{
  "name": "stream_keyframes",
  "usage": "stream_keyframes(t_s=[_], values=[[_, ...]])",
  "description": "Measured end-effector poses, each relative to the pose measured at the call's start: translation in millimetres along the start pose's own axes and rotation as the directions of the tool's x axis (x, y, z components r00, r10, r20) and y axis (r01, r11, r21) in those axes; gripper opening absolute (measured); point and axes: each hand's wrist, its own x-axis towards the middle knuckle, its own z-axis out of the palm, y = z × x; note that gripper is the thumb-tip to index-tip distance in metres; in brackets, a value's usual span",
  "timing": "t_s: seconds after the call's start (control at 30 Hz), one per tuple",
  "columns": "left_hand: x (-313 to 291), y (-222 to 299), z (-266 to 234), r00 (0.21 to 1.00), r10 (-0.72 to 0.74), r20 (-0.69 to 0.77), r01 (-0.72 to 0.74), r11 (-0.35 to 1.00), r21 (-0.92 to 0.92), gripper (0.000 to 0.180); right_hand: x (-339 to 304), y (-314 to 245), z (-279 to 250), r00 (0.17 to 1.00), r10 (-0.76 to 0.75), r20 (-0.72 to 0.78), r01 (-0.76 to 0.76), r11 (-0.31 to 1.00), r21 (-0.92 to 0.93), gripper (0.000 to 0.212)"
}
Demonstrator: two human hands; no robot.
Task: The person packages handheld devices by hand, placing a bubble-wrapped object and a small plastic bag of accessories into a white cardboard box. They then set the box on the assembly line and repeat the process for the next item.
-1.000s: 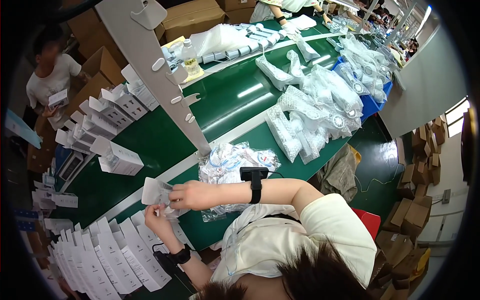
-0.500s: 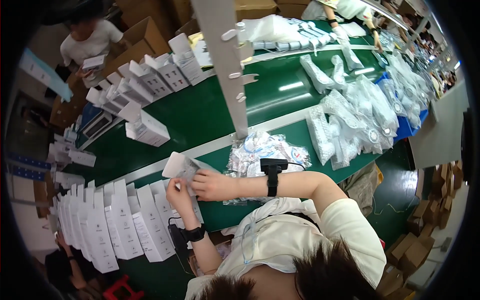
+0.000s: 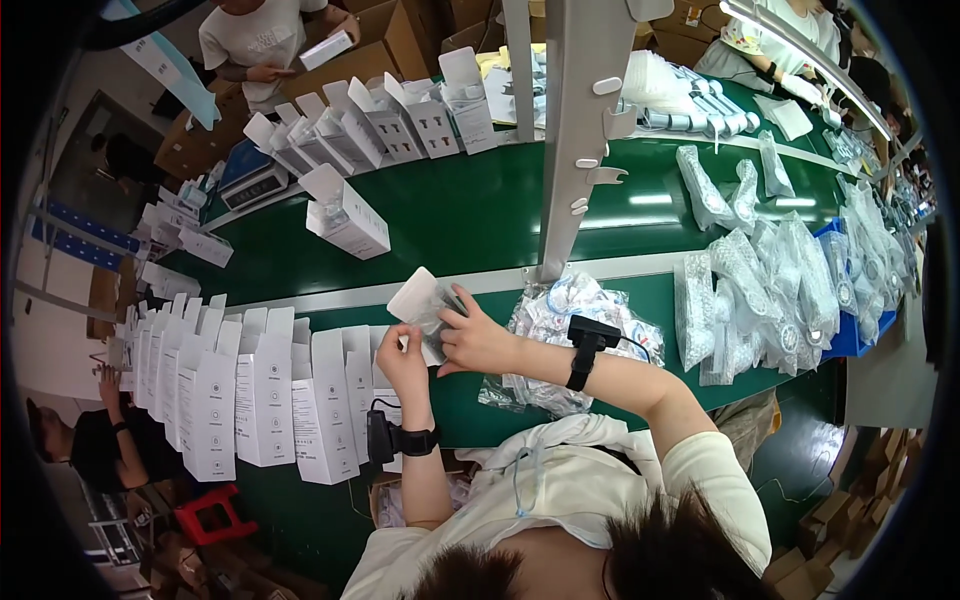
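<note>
Since the earlier frame, your right hand (image 3: 474,340) has uncurled: its fingers now spread against the side of the open white carton (image 3: 411,298), tilted between your hands above the table. Your left hand (image 3: 404,366) has thumb and fingertips pressed together beside it; whether they pinch anything, I cannot tell. Left stand open white cartons in a row (image 3: 265,400); right lie clear plastic packets (image 3: 570,305). Beyond runs a green conveyor belt (image 3: 450,215).
</note>
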Motion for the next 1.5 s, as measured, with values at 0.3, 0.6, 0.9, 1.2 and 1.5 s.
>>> stream_keyframes(t_s=[0.3, 0.6, 0.9, 1.2, 1.5], values=[[115.7, 45.5, 59.1, 0.977, 0.193, -0.092, -0.188, 0.981, 0.054, 0.012, -65.8, 6.9, -46.9, 0.621, 0.577, -0.53, -0.434, 0.816, 0.381, 0.026], [166.6, 33.9, 96.7, 0.979, 0.199, 0.035, -0.2, 0.979, 0.025, 0.031, -113.0, -17.6, -36.1, 0.578, 0.746, -0.331, -0.562, 0.658, 0.502, 0.01], [31.7, 92.3, -147.9, 0.86, 0.41, -0.302, 0.043, 0.533, 0.845, 0.059, -114.8, -18.1, -19.6, 0.566, 0.792, -0.229, -0.563, 0.574, 0.595, 0.011], [33.0, -11.0, -198.2, 0.964, 0.246, -0.105, 0.01, 0.357, 0.934, 0.061, -97.6, -40.9, -12.6, 0.741, 0.629, -0.235, -0.363, 0.67, 0.648, 0.013], [-55.8, 121.0, -83.0, 0.803, 0.544, 0.245, -0.594, 0.688, 0.418, 0.049, -62.9, -64.2, -38.8, 0.667, 0.733, -0.135, 0.309, -0.107, 0.945, 0.053]])
